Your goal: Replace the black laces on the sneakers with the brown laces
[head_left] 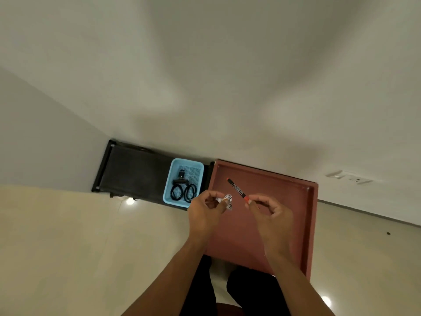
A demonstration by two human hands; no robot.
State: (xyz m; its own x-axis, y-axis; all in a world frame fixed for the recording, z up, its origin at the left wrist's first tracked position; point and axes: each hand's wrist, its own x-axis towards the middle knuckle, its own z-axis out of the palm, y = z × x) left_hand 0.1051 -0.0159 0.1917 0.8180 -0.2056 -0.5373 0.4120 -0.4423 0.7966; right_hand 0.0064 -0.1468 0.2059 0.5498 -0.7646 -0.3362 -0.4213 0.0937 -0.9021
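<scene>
no sneakers and no brown laces are in view from the head camera, so where they are cannot be told. the nearest candidate for a lace is a pair of black loops [182, 192], coiled and lying side by side in a blue basket [167, 190] below a small black object [181, 176]; whether they are laces or cables cannot be told. the basket sits on a black rack [136, 169] against the wall [227, 65], just beside a red-brown tray [312, 201], which puts its contents within reach of the work surface. both hands are raised over the tray's left part. the left hand [205, 208] has its fingers curled round a crumpled scrap of paper [227, 200], white with dark print, gripped at thumb and fingertips. the right hand [271, 213] pinches the orange end of a marker [237, 188] between thumb and forefinger, the black barrel pointing away toward the tray's far left corner. this grip suits moving or setting down the marker rather than writing. judged from this layout, lace work has not begun and the hands are occupied with unrelated items. the person stands at the tray's near edge, dark trousers [250, 290] visible below. a pale glossy floor [57, 236] surrounds the furniture, and a wall socket [348, 177] sits to the right.
</scene>
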